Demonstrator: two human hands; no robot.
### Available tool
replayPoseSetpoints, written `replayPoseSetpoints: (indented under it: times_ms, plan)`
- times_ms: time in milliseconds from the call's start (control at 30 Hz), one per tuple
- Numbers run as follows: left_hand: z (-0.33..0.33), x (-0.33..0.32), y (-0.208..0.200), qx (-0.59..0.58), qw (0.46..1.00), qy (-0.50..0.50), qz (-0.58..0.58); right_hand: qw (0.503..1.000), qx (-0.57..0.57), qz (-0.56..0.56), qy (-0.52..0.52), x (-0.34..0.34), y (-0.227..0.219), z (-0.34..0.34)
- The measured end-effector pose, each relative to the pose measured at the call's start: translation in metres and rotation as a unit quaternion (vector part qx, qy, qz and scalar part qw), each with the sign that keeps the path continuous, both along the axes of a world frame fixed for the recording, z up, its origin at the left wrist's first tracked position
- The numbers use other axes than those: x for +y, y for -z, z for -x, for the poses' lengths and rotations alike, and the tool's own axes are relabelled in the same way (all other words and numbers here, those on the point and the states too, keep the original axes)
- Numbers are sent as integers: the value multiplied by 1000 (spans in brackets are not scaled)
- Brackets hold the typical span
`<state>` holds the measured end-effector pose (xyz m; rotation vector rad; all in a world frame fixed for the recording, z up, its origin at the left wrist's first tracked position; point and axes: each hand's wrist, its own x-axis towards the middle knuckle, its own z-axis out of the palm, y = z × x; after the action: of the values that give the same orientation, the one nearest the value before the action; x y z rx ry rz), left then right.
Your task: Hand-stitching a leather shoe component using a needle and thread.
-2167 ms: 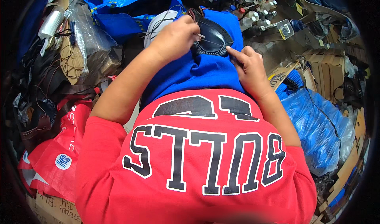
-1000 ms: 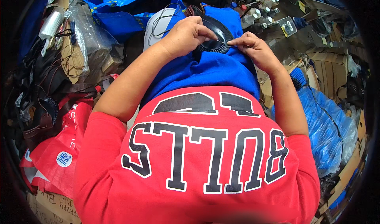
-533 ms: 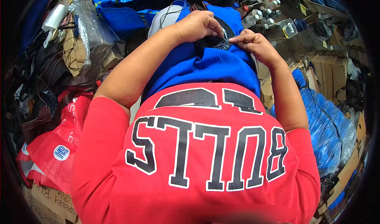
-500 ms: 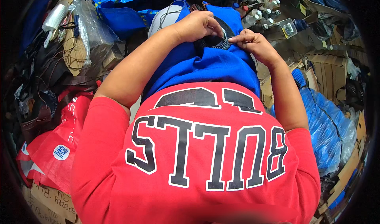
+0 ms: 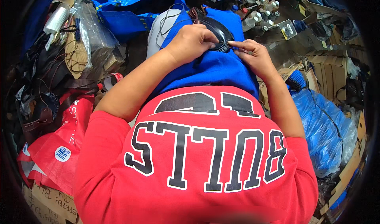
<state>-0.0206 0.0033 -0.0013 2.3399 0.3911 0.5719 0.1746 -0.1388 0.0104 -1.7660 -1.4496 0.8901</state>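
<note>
Fingers of the right hand (image 5: 256,57) pinch the black shoe piece (image 5: 217,28), lying between both hands. I can't tell whether the left hand's (image 5: 192,42) curled fingers grip it.

The shoe (image 5: 219,28) lies on cloth (image 5: 215,66), left of bottles (image 5: 249,23).

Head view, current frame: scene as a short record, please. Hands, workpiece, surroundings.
left_hand: fingers bent over the shoe; grip unclear
right_hand: fingertips at the shoe's toe edge; grip unclear
workpiece: black shoe, pleated toe
under_workpiece: blue cloth
left_side: red bag
right_side: blue plastic bundle
ahead_right: capped bottles
</note>
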Motion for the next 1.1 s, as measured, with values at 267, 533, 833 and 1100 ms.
replayPoseSetpoints:
  times_ms: [267,533,833,1100]
  plan:
    - [-24,26,14,7,993,49,109,982,167,80,-34,29,8,-25]
    - [-14,21,9,-29,999,20,39,991,124,41,-30,17,6,-16]
    - [-7,13,5,17,975,18,220,962,259,72,46,7,3,-4]
    - [-24,10,5,94,925,-76,361,964,248,93,34,8,-3,-4]
